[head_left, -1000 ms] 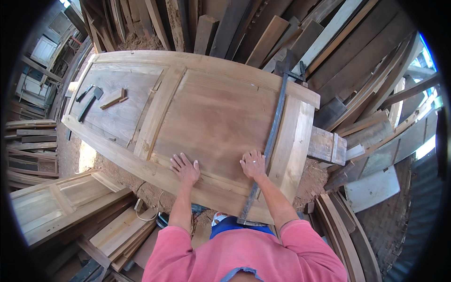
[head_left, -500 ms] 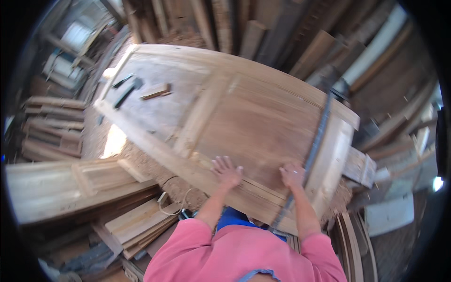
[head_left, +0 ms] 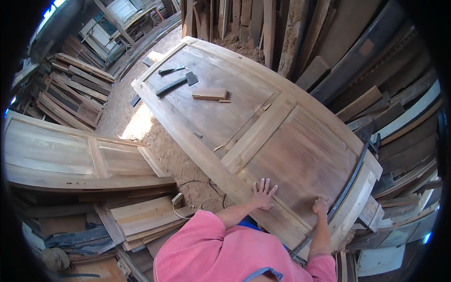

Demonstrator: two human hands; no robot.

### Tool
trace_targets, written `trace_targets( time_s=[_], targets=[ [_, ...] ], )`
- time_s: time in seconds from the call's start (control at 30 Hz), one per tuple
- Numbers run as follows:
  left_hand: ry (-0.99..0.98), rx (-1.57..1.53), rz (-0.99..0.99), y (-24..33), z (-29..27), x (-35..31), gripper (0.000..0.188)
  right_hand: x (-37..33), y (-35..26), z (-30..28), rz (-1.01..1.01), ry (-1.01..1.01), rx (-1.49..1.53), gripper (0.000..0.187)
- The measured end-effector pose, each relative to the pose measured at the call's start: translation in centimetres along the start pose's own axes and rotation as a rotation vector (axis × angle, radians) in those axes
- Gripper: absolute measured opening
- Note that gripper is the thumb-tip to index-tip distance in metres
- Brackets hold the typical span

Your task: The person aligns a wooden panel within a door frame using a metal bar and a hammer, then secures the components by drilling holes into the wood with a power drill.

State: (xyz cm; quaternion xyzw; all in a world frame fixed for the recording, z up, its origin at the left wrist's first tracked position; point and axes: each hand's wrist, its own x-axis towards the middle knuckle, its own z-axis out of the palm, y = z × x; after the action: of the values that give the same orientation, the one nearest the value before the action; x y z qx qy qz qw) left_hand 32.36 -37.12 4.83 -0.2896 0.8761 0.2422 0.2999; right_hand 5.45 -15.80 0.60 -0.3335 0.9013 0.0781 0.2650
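— Wooden door (head_left: 263,127), a big panelled one, lies flat across the middle of the yard floor on some low support I cannot make out, its near end at the person's waist.

— And the hands?

— Left hand (head_left: 262,193) is spread open, fingers fanned, palm flat on the near rail. Right hand (head_left: 321,206) rests on the panel just beside the dark metal bar (head_left: 350,183) that crosses the near right end; its fingers look curled, gripping nothing that I can see.

— How would it handle?

— Heavy and stiff, I'd judge, with a smooth face that gives no purchase. Take it by the long side edges, not the thin panels.

— Any containers?

— None in view. Loose on the far end lie a small wood block (head_left: 209,94) and dark hand tools (head_left: 174,83); they'd slide if it tipped.
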Motion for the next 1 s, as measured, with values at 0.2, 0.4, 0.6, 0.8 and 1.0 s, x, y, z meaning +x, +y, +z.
trace_targets(
  time_s=[0.2, 0.4, 0.6, 0.8, 1.0],
  targets=[
    [0.074, 0.06, 0.223, -0.2, -3.1, 0.8, 0.091, 6.2, 7.3, 7.5, -0.155, 0.137, -0.237, 0.032],
    [0.493, -0.429, 0.088, -7.6, -0.3, 1.0, 0.075, 2.8, 0.5, 4.4, -0.098, 0.063, 0.076, 0.027],
    [0.847, -0.544, -0.142, -19.2, -7.4, 1.3, 0.074, -1.3, -9.7, -2.1, 0.151, 0.225, 0.312, 0.037],
    [1.044, -0.556, -0.269, -37.1, -17.3, 4.9, 0.071, 0.2, -25.4, -7.0, -0.025, 0.246, 0.353, 0.038],
    [0.969, -0.349, -0.387, -55.1, -31.2, 10.3, 0.075, 4.7, -38.8, -7.8, 0.036, 0.154, 0.159, 0.064]
  ],
)
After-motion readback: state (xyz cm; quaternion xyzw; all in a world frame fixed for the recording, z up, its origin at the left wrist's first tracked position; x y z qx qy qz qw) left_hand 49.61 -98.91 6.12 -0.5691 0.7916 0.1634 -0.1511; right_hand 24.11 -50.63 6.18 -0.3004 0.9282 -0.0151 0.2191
